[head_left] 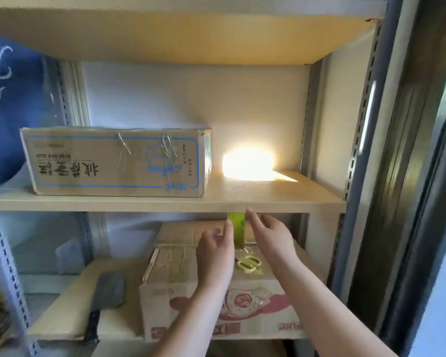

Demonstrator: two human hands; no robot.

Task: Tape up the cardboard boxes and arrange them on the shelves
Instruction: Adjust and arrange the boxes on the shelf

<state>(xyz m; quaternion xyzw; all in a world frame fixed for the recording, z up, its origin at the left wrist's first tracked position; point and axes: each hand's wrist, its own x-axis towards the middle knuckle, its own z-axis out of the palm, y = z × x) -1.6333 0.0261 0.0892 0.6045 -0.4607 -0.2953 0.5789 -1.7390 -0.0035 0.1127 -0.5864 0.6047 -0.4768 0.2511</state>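
Note:
A cardboard box with red print point(211, 313) sits on the lower shelf, strips of tape across its top flaps. Above that top, my left hand point(215, 251) holds a green-yellow tape roll point(237, 229), seen edge-on just under the middle shelf's front edge. My right hand point(271, 234) reaches in beside the roll with straight fingers, its tips at the shelf edge point(247, 206). Yellow scissors point(249, 264) lie on the box top between my wrists. A second taped box with blue print point(116, 162) stands on the middle shelf at the left.
The middle shelf board point(281, 194) to the right of the blue-print box carries a bright patch of sunlight point(247, 163). A dark grey flat tool point(106, 289) lies on the lower shelf left of the red-print box. Metal uprights point(358, 140) frame the shelves.

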